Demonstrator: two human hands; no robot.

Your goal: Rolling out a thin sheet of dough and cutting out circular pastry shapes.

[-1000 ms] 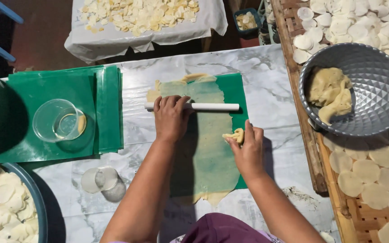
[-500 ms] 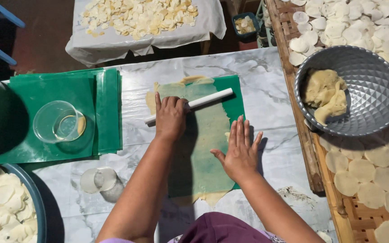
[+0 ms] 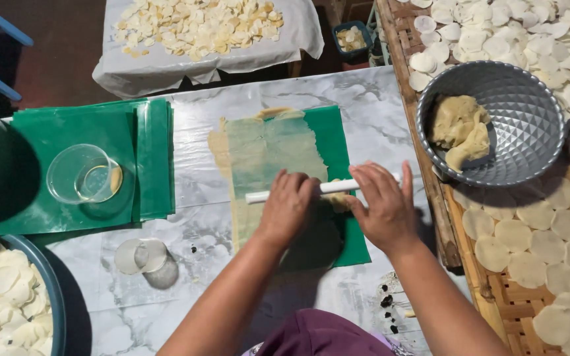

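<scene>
I see a thin white plastic rolling rod (image 3: 328, 188) lying crosswise over a pale yellow sheet of flattened dough (image 3: 273, 158), which is spread beneath a translucent green plastic film (image 3: 328, 132) on the grey-veined marble tabletop (image 3: 377, 118). My left hand (image 3: 288, 206) lies palm down on the rod near its left part, fingers spread flat rather than curled around it, and my right hand (image 3: 384, 204) presses flat on the rod's right part in the same way, so neither hand grips it; both simply bear down on it. The rod's left tip pokes out beyond the left hand. To the left on the tabletop sits a folded stack of green plastic sheets (image 3: 153, 158) with a clear round plastic cup (image 3: 84, 175) on top, and just below it a small clear lid (image 3: 141, 256). To the right a faceted grey metal bowl (image 3: 529, 125) holds a lump of yellowish dough (image 3: 460, 128), resting on a woven bamboo rack (image 3: 496, 290) covered with thin round dough discs (image 3: 529, 264). A blue basin (image 3: 47, 290) at lower left holds more discs, and a white-clothed tray of dried pale chips (image 3: 199, 26) stands at the far edge.
</scene>
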